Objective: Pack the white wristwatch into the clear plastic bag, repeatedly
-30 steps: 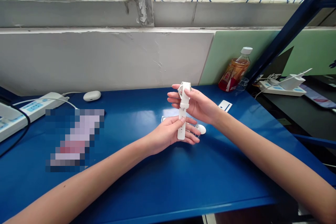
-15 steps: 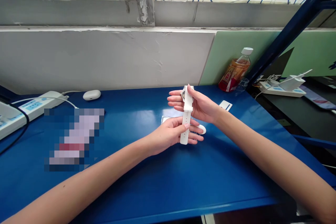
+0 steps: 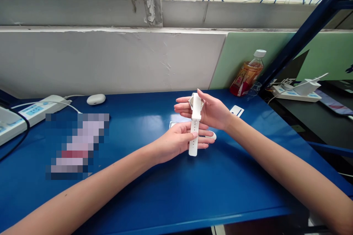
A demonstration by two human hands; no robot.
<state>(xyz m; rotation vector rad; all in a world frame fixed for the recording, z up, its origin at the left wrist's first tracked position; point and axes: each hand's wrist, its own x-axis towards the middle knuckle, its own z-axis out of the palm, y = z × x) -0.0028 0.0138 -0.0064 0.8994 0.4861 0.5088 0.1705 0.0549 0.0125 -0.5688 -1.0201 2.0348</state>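
Left hand [image 3: 179,137] is pinching a white watch [image 3: 196,108] by its strap [image 3: 193,149]; right hand [image 3: 213,108] is lying open behind its top, above the desk [image 3: 237,191] between near and far edges. Steady, gentle pressure should be preventing slips.

Watch [image 3: 195,125] over the table [image 3: 165,194], with things on both sides of it
To the left of the watch, well apart, lies a blurred object [image 3: 85,139]; farther left is a power strip [image 3: 35,109], and left and behind is an earbud case [image 3: 96,99]. The left hand [image 3: 179,137] is at the watch's lower part, the right hand [image 3: 213,110] behind its upper part. To the right of the watch lies a card [image 3: 236,110]; farther right and behind is a bottle [image 3: 246,77].
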